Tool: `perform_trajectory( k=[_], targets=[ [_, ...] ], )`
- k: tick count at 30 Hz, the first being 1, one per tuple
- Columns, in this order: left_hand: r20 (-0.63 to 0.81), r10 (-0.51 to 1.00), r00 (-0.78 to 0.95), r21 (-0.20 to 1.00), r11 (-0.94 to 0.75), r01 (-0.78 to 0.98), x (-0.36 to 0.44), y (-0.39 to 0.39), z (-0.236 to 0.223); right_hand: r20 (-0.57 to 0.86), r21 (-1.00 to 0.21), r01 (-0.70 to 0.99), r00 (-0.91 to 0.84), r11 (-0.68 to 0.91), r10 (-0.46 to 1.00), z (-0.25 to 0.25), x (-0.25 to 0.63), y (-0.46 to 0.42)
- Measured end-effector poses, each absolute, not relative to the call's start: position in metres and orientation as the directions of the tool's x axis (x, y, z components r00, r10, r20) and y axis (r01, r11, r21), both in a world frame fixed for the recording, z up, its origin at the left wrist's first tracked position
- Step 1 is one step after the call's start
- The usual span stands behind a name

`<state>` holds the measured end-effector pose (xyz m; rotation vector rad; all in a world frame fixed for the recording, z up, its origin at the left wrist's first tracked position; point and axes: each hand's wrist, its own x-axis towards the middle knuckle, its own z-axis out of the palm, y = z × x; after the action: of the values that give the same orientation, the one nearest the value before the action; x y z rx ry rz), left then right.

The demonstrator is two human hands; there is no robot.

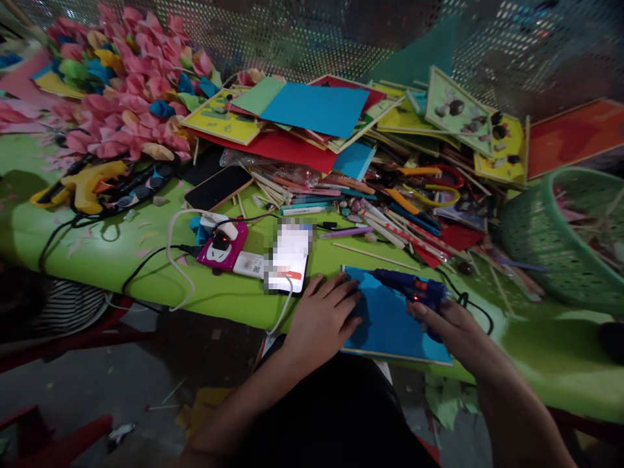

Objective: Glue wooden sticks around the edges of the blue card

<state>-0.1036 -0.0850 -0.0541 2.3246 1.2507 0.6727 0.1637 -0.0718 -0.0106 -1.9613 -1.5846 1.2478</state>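
Observation:
My right hand (451,325) is wrapped round the handle of a dark blue hot glue gun (409,284) with a small red light on its side. Its nozzle points left, over the upper left corner of a blue sheet (390,328). Thin pale sticks edge part of this sheet, which lies at the table's near edge. Flat across the sheet's left side rests my left hand (327,315), fingers stretched out and holding nothing. Just beyond that hand lies a phone (292,257) with a lit, partly blurred screen.
A pink power strip (221,250) with plugs and cables lies left on the green table (234,305). Behind are scissors (429,188), pens and stacked coloured cards (316,107). A green basket (536,227) stands right; pink paper flowers (131,84) and a yellow glue gun (92,185) lie left.

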Motion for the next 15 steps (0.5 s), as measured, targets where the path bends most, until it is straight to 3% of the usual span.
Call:
perform_trajectory(
  k=[7, 15],
  targets=[
    [0.226, 0.851, 0.475, 0.566, -0.511, 0.647, -0.103, -0.085, -0.055, -0.452, -0.722, 0.598, -0.028, -0.347, 0.892, -0.012, 0.155, -0.07],
    [0.232, 0.851, 0.471, 0.553, -0.514, 0.655, -0.103, -0.085, -0.055, -0.451, -0.715, 0.574, 0.056, -0.398, 0.891, -0.006, 0.169, -0.074]
  ],
)
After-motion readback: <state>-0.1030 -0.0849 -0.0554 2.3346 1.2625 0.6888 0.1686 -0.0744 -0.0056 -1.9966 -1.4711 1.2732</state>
